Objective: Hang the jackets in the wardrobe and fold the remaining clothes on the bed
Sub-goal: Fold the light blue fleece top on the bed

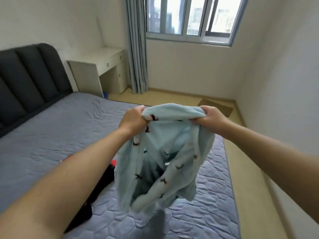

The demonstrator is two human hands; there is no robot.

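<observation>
Both hands hold up a fluffy light-blue pajama top [165,157] with little dark shapes on it. The left hand [133,119] has its fingers curled tight round one end of the collar. The right hand [211,117] grips the other end the same way. The top hangs down in the air over the bed [51,135], with its front open, and the bottom looks just above the quilted blue-grey cover.

It looks soft, floppy and light, so it will sag and bunch up. It seems fuzzy, not slippery. Holding it by the two shoulders is a good way to keep it flat for laying down and folding.

A black garment [101,183] and something red [113,163] lie on the bed, below the left arm. The wardrobe is not in view
</observation>
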